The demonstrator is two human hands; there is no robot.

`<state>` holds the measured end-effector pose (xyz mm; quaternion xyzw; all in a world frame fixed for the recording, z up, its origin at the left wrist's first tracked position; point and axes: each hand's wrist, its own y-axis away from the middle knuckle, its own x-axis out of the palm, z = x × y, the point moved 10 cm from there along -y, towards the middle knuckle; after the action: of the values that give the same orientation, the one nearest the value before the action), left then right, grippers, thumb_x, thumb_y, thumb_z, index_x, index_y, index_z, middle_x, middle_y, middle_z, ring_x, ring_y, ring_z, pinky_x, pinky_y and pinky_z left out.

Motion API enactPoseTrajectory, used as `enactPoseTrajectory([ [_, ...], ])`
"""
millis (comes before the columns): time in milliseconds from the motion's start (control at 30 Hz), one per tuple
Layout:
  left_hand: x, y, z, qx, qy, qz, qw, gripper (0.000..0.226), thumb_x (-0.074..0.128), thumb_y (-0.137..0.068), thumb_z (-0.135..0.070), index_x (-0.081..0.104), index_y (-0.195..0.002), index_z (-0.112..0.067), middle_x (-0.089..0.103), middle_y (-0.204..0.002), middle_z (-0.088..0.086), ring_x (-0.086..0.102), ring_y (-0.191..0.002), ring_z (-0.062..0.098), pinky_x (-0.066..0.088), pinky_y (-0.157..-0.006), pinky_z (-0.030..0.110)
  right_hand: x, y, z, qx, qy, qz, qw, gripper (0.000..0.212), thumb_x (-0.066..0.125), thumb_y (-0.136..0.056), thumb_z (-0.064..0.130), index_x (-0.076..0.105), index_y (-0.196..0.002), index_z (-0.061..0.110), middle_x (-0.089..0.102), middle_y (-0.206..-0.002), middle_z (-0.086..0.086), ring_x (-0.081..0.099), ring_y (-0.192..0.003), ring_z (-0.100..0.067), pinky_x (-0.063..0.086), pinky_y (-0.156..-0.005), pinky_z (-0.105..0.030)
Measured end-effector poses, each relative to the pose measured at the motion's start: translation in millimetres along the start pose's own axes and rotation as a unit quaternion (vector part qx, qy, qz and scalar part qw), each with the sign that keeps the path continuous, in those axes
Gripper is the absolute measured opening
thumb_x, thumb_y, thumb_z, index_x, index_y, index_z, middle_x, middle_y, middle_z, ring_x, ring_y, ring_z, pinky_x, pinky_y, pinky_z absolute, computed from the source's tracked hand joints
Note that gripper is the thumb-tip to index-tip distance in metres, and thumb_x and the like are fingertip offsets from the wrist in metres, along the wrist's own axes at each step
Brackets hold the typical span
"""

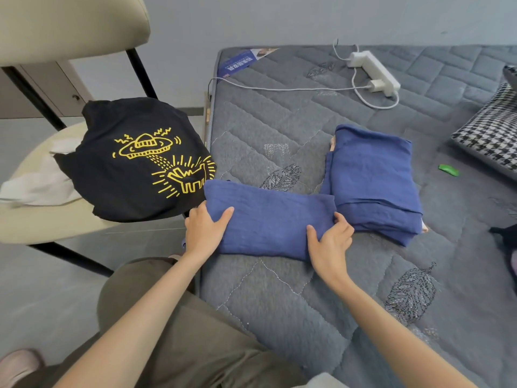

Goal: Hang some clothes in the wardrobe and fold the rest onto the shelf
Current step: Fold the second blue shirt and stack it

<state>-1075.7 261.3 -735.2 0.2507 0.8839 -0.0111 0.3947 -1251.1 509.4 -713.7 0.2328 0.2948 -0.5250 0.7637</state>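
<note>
Both the left hand point(205, 229) and right hand point(330, 239) grip the blue cloth point(271, 217) on the mattress point(279, 303) (black T-shirt point(134, 175) alongside).

No writing can be read. A blue label point(237, 63) on the mattress point(279, 121) corner, toward twelve o'clock, bears white characters, upside down and too blurred to make out. The black shirt point(126, 169), at nine o'clock, carries only yellow drawings.

There is one view only. The head camera looks forward and steeply down from above the person's lap, near the blue garment point(268, 217) on the mattress point(279, 303); a chair point(56, 219) stands left.
</note>
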Motion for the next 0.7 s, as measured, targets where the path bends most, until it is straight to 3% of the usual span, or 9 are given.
enactPoseTrajectory([
  [133, 3, 4, 1, -0.043, -0.007, -0.009, 0.999, 0.077, 0.058, -0.081, -0.061, 0.034, -0.137, -0.014, 0.033, -0.132, 0.012, 0.042, -0.12, 0.03, 0.04, -0.098, 0.042, 6, 6, -7, 0.07, -0.101, 0.004, 0.992, 0.063, 0.057, -0.093, 0.025, 0.023, -0.141, 0.001, 0.029, -0.139, -0.02, 0.034, -0.125, -0.032, 0.031, -0.099, -0.036],
  [267, 3, 7, 1, -0.073, -0.026, -0.019, 0.997, 0.082, 0.057, -0.081, -0.063, 0.03, -0.139, -0.012, 0.036, -0.137, 0.016, 0.039, -0.126, 0.033, 0.038, -0.101, 0.046, 8, 3, -6, 0.081, -0.113, 0.02, 0.99, 0.063, 0.054, -0.095, 0.032, 0.024, -0.14, -0.001, 0.033, -0.14, -0.02, 0.04, -0.123, -0.032, 0.034, -0.091, -0.032],
  [400, 2, 12, -4, -0.054, -0.039, -0.037, 0.997, 0.078, 0.055, -0.082, -0.064, 0.04, -0.136, -0.01, 0.048, -0.135, 0.013, 0.043, -0.124, 0.033, 0.037, -0.101, 0.046, 17, -3, -4, 0.076, -0.128, 0.059, 0.987, 0.07, 0.056, -0.093, 0.039, 0.025, -0.142, 0.001, 0.043, -0.141, -0.015, 0.043, -0.126, -0.029, 0.037, -0.092, -0.031],
  [500, 3, 13, -3, -0.054, -0.034, -0.045, 0.997, 0.075, 0.054, -0.081, -0.065, 0.046, -0.131, -0.01, 0.053, -0.131, 0.012, 0.044, -0.122, 0.033, 0.034, -0.103, 0.046, 25, -7, -4, 0.086, -0.12, 0.082, 0.986, 0.073, 0.055, -0.091, 0.047, 0.025, -0.142, 0.004, 0.053, -0.132, -0.013, 0.051, -0.119, -0.032, 0.037, -0.083, -0.029],
  [700, 10, 4, -2, -0.036, 0.025, -0.024, 0.999, 0.052, 0.05, -0.091, -0.051, 0.055, -0.119, -0.007, 0.06, -0.119, 0.014, 0.052, -0.115, 0.033, 0.04, -0.095, 0.042, 31, -15, -9, 0.084, -0.135, 0.09, 0.983, 0.058, 0.056, -0.092, 0.043, 0.039, -0.136, 0.01, 0.058, -0.124, -0.006, 0.054, -0.112, -0.026, 0.039, -0.082, -0.029],
])
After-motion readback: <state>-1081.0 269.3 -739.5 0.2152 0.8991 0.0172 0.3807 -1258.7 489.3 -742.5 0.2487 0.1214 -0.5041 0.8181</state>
